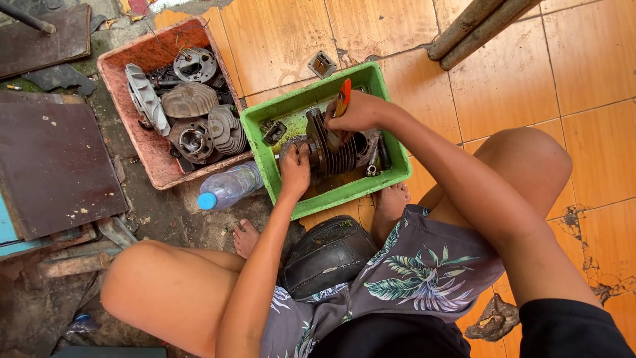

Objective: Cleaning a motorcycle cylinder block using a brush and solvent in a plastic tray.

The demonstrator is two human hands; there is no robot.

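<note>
- Green plastic tray (389,174) holds a finned grey metal engine cylinder (339,156); left hand (295,169) grips its end.
- Right hand (358,113), closed around an orange-handled brush (342,101), is scrubbing the fins; a steady hold seems needed next.

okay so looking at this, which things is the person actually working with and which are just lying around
In use:
left hand steadying finned cylinder
right hand holding orange-handled tool
green tray

Lying about:
red tray of engine parts
plastic bottle
black seat
small metal piece
rusty plates
</note>
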